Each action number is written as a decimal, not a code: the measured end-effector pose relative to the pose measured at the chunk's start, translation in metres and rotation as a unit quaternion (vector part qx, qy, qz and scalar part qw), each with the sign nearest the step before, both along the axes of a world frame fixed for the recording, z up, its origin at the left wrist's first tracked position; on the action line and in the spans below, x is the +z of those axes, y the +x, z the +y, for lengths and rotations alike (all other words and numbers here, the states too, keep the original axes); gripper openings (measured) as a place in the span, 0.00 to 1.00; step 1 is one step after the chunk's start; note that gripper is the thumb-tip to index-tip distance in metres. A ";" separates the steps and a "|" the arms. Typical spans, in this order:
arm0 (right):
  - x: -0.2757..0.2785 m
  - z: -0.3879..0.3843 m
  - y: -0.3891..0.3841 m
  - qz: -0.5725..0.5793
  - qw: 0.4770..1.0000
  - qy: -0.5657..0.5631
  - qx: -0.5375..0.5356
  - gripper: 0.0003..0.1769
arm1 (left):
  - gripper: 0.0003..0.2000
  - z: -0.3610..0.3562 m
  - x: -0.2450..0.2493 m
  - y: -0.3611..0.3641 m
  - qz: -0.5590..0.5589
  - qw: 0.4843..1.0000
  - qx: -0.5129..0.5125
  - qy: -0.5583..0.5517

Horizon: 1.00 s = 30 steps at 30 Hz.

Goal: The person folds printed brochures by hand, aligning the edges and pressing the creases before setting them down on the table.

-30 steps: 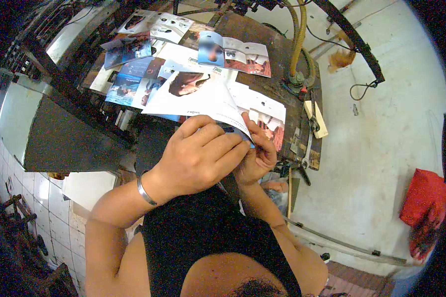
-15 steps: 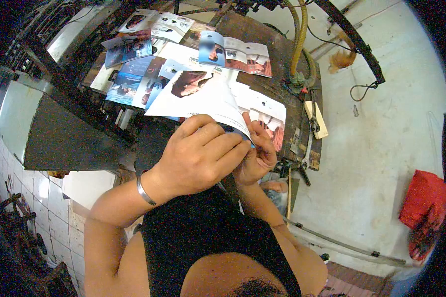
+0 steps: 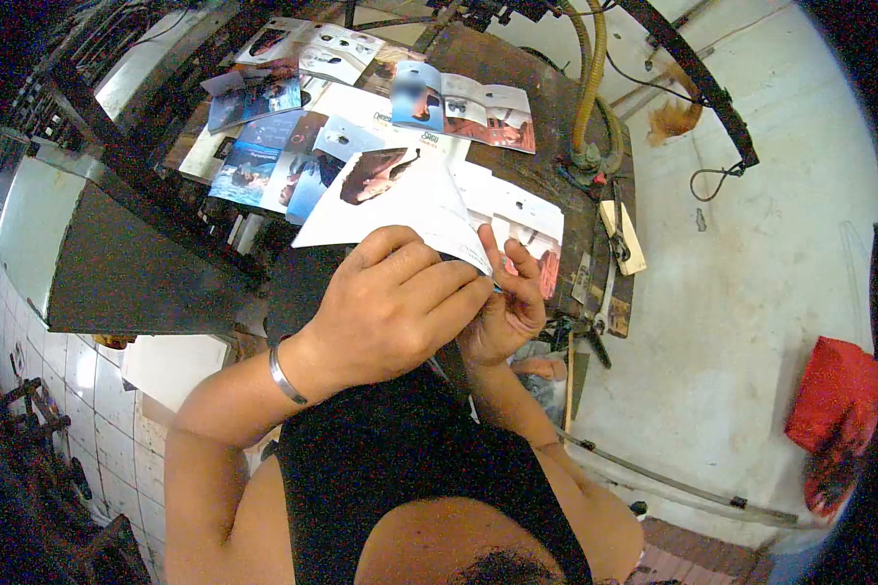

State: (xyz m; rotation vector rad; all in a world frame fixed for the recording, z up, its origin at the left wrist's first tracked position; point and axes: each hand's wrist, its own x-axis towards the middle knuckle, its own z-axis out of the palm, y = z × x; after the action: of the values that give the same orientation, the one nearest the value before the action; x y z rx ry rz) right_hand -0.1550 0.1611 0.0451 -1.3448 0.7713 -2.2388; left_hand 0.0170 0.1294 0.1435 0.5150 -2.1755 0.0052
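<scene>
A white printed sheet (image 3: 400,200) with a dark-haired picture on it bends upward in front of me. Over its near edge my left hand (image 3: 390,302), with a metal bracelet at the wrist, curls its fingers and pinches the paper at the corner. My right hand (image 3: 507,307) meets it there, the corner between its thumb and fingers, with the upper fingers partly raised. Exactly how the fingertips grip is hidden behind the left hand. Just beyond lie open booklets, among them a reddish one (image 3: 541,239) beside my right fingers.
More booklets (image 3: 488,109) and blue picture pages (image 3: 249,171) are spread over the dark wooden table (image 3: 478,54). A wrench (image 3: 607,288) and a yellowish block (image 3: 629,244) lie at its right edge, near a hose (image 3: 583,117). A dark machine panel (image 3: 137,263) stands on the left.
The sheet has tipped lower, its left corner dropping towards me and its curve shifting. My right fingers have moved slightly; my left hand stays in place.
</scene>
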 end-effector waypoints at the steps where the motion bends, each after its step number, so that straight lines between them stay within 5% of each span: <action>1: 0.000 0.000 0.000 0.002 1.000 -0.002 -0.001 0.08 | 0.15 0.000 0.000 0.000 0.000 1.000 0.000 -0.001; 24: 0.002 -0.002 -0.003 0.052 0.998 -0.013 -0.022 0.03 | 0.14 0.000 -0.004 -0.001 -0.004 1.000 -0.005 0.012; 30: -0.002 -0.001 -0.005 0.070 0.997 -0.005 -0.019 0.09 | 0.13 -0.001 -0.003 -0.001 0.000 1.000 -0.003 0.011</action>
State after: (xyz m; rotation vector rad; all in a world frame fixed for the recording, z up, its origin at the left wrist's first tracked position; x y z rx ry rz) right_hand -0.1602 0.1601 0.0427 -1.5183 0.8399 -2.1978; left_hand 0.0155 0.1286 0.1402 0.5207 -2.1794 -0.0232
